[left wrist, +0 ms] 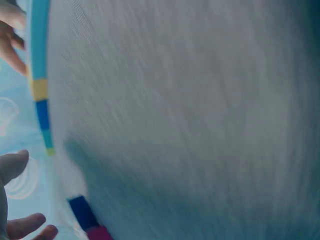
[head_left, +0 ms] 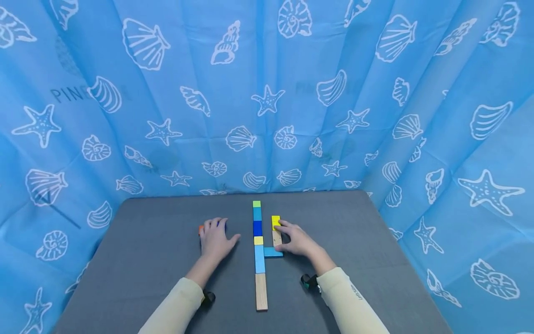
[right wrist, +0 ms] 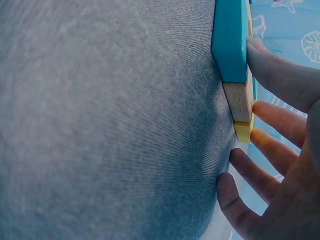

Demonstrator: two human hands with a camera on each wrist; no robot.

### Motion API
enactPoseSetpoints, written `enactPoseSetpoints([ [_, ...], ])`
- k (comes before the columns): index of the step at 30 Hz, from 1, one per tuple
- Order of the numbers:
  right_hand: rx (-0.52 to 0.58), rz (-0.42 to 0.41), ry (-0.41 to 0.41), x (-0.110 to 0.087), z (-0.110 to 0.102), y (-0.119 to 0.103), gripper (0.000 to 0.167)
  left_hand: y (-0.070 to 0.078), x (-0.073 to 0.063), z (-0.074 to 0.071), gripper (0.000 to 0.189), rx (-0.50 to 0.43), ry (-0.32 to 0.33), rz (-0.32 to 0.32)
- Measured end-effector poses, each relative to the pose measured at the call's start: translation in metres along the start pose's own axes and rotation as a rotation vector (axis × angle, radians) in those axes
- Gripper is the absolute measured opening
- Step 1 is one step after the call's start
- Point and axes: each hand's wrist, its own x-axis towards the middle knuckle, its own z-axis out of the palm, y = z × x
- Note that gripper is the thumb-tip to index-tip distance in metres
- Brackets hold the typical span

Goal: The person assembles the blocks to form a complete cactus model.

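Note:
My left hand (head_left: 214,240) is over the left part of the table, fingers spread, partly covering an orange block (head_left: 201,228) and a blue block. In the left wrist view the dark blue block (left wrist: 83,212) lies end to end with a magenta one (left wrist: 100,233), near the fingers. My right hand (head_left: 297,239) touches a short branch of blocks: its thumb is at the light blue block (head_left: 271,252), and other fingertips are at the wooden block (head_left: 276,238) and yellow block (head_left: 276,220). The light blue block meets a long straight row (head_left: 259,260) of coloured blocks.
The row runs up the middle of the grey table (head_left: 167,260), from a plain wooden block (head_left: 261,292) in front to a green one (head_left: 256,203) at the back. A blue shell-patterned curtain (head_left: 267,93) hangs behind and at both sides.

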Motion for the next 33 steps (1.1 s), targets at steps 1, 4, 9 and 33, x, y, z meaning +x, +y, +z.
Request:
enactPoseSetpoints([
  [1, -0.001, 0.000, 0.000, 0.000, 0.000, 0.000, 0.070, -0.003, 0.003, -0.001, 0.069, 0.012, -0.005, -0.011],
  [4, -0.004, -0.005, -0.002, 0.000, 0.000, 0.000, 0.071, -0.012, 0.013, -0.001, 0.070, 0.072, -0.031, -0.035],
  [9, -0.008, -0.013, -0.006, 0.002, 0.000, 0.000, 0.071, -0.021, 0.024, -0.001, 0.076, 0.147, -0.124, -0.105],
  [33, -0.003, 0.015, -0.010, -0.001, -0.001, -0.001, 0.071, -0.022, 0.033, 0.003, 0.049, 0.109, -0.194, -0.059],
])
